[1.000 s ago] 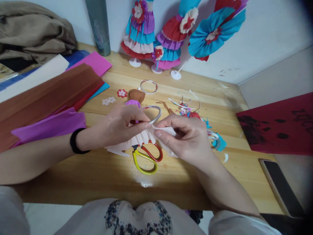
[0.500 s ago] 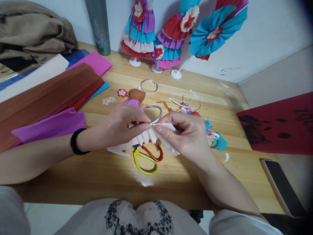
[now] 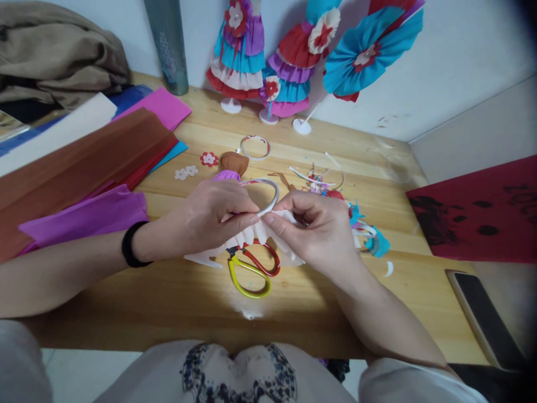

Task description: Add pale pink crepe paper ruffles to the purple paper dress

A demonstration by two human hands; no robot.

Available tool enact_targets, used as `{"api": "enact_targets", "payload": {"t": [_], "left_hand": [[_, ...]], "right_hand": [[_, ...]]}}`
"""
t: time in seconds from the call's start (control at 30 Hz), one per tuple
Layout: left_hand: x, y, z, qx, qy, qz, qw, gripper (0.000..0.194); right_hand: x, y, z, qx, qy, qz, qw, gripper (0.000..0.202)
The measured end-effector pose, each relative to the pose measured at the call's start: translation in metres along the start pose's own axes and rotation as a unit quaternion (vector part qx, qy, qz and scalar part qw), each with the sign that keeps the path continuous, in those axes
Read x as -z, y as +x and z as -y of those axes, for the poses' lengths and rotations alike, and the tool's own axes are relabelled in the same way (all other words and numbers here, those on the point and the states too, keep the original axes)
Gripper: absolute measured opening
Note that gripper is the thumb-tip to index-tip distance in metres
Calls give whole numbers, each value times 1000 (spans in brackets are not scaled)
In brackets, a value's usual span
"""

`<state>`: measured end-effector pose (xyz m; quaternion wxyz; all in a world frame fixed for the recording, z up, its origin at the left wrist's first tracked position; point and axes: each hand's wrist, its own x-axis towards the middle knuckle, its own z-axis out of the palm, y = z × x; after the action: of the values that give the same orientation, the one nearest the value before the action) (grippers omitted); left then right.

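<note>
My left hand (image 3: 213,215) pinches a thin ring (image 3: 274,196) together with the gathered edge of a white crepe paper strip (image 3: 241,238). Close beside it, my right hand (image 3: 314,224) has thumb and forefinger closed on the same paper, right at the ring's lower side. The paper hangs in small pleats below my fingers. Scissors with one red and one yellow handle (image 3: 251,294) lie on the table under the paper, their blades mostly hidden. A second ring (image 3: 255,157) rests farther back.
Folded coloured papers (image 3: 88,140) lie at the left. Paper dresses (image 3: 241,67) on stands, a large blue rosette (image 3: 373,53) and a bottle (image 3: 168,50) are at the back. Scraps (image 3: 319,182) lie right of centre, a phone (image 3: 482,313) at the right edge.
My right fingers have drawn the white paper closer against the ring, and its loose part by my right thumb is folded differently. My left hand has hardly moved.
</note>
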<state>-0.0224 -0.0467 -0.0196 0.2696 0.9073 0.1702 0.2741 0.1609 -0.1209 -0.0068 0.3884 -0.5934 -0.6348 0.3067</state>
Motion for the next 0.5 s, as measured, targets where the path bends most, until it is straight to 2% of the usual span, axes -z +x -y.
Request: {"api": "enact_targets", "payload": {"t": [0.23,0.4,0.5], "left_hand": [[-1,0,4,-66,62,3,996,35],[-1,1,4,-19,33,-1,999,34],[0,0,5,0,10,-7,1000,34]], "right_hand": [[1,5,-2,-75,27,32,996,26],[12,5,-2,-33,-1,32,999,28],[16,5,-1,-10,-3,19,1000,22]]}}
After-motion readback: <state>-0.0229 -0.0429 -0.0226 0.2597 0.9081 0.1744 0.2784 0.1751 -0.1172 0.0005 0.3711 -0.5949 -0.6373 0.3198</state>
